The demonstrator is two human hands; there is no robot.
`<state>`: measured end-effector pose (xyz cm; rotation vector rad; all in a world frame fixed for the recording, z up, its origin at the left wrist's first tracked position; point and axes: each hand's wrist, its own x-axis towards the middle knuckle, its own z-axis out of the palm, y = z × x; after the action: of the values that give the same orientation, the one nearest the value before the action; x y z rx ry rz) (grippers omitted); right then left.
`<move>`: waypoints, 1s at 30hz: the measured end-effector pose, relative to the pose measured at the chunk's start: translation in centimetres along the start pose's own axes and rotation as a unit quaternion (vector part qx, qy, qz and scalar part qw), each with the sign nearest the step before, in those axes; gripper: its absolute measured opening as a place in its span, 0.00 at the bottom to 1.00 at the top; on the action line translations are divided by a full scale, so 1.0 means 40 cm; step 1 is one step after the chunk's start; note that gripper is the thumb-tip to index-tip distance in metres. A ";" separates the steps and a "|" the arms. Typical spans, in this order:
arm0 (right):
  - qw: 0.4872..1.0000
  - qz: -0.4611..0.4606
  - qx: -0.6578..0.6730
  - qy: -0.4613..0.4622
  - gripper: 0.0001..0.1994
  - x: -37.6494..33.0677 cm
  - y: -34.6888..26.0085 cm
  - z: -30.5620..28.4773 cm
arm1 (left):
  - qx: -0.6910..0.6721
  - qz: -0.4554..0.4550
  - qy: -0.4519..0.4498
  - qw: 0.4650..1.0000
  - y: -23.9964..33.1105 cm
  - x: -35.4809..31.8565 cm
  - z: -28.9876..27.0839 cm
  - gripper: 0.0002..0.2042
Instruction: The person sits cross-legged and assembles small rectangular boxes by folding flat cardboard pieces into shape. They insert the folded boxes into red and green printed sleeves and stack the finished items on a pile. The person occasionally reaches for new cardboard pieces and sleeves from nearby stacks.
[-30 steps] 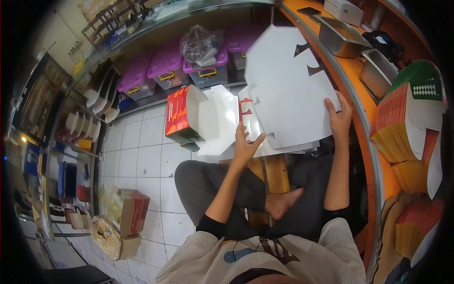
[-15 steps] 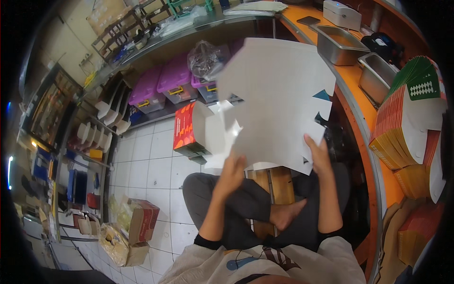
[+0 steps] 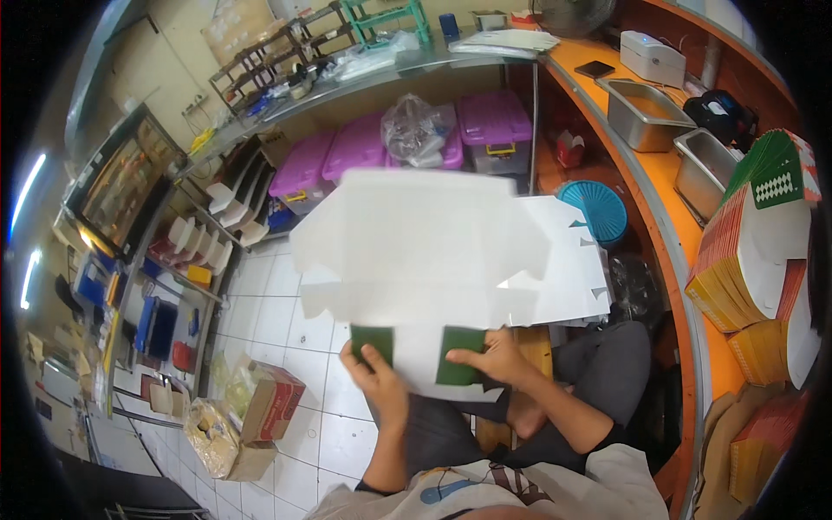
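A cardboard box blank, white on its inner face, is held over my lap. Two green flaps are turned inward along its near edge. My left hand grips the left green flap, thumb on top. My right hand pinches the right green flap, thumb pressed over it. The fingers beneath the card are partly hidden. Behind the held blank, to the right, lies another flat white cardboard sheet with notched edges; what supports it is hidden.
An orange counter on the right bears steel pans and stacked printed cartons. Purple-lidded bins stand under the steel table ahead. A teal round lid is beyond the sheet; an open cardboard box sits on the left floor.
My hands have moved left and down, now gripping inward-turned green flaps. The red-printed carton left of the white sheet no longer shows. The view has shifted, bringing the teal lid into sight.
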<state>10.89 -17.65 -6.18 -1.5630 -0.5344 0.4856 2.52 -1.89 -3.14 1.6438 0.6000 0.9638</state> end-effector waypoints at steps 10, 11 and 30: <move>0.931 -0.189 -0.050 -0.308 0.25 0.119 -0.108 0.384 | 0.040 -0.033 -0.055 0.997 -0.078 -0.051 -0.301 0.19; 0.930 -0.211 0.026 -0.300 0.26 0.123 -0.063 0.423 | -0.070 -0.088 0.004 0.994 -0.047 -0.051 -0.281 0.19; 0.939 -0.316 -0.078 -0.112 0.24 0.037 -0.028 0.305 | -0.308 -0.205 0.025 0.929 -0.058 0.063 -0.276 0.11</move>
<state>4.70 -6.99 -5.77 -1.3883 -1.2245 0.1239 -5.13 6.77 -3.70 0.8904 0.5691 0.7767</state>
